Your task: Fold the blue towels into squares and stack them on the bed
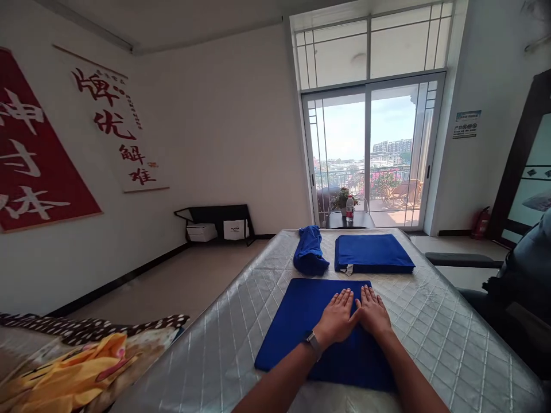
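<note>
A folded blue cloth (297, 327) lies flat on the silver quilted table cover (215, 350). My left hand (338, 316) rests palm down on the cloth, its fingers stretched forward. Beside it, my right hand (373, 310) lies flat near the cloth's right edge, fingers also extended. The two thumbs meet or overlap between the hands. Beyond them sits a neat stack of folded blue cloth (372, 252) with a white tag at its front left corner. To the left of that stack is a bunched blue cloth (310, 249).
A small table with a bottle (349, 209) and a potted plant (342, 198) stands past the far edge. Yellow fabric (81, 367) lies on bedding at lower left. A dark rack (217, 221) holds white boxes by the wall. Part of a dark-clothed person (523, 281) shows at right.
</note>
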Tool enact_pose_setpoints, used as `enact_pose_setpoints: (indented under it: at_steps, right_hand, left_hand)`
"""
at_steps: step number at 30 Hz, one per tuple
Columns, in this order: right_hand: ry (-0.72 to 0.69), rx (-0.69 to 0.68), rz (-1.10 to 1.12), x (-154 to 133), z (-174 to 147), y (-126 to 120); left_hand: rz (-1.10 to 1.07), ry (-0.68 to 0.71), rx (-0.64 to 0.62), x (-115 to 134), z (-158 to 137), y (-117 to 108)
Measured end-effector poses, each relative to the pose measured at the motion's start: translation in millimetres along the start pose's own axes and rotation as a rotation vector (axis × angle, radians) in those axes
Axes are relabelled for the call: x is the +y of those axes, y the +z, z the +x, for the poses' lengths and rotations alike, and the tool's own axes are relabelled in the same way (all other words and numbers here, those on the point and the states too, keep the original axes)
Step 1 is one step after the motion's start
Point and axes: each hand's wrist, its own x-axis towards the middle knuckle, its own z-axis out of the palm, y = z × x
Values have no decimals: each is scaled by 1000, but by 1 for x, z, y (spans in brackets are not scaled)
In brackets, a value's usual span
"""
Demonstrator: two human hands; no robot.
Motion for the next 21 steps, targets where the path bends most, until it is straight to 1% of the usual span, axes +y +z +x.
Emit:
enact_pose_setpoints:
  at_steps: [1, 3, 6, 9, 13, 16, 18, 21]
  right_hand:
    - [-9, -1, -5, 1, 0, 1]
    - [-15, 5, -11, 3, 1, 4]
    - [-3, 13, -9, 2, 2, 4]
    - [15, 14, 4, -1, 2, 2]
    - [27, 2, 24, -2, 1, -2]
    - [39, -15, 27, -2, 1, -3]
    - [45, -25, 11, -2, 1, -3]
    - [52, -28, -14, -2, 3, -1]
  left_hand:
    - [-16, -1, 9, 6, 11, 5]
    - [-37, -43, -1, 9, 26, 13]
    - [-39, -109, -31, -6, 26, 17]
    - [-26, -160, -38, -37, 8, 12]
    - [-6, -272, -51, -92, -23, -4]
    - [19, -366, -16, -130, -43, -9]
    - [31, -415, 15, -147, -52, -9]
    - [32, -436, 42, -157, -58, -4]
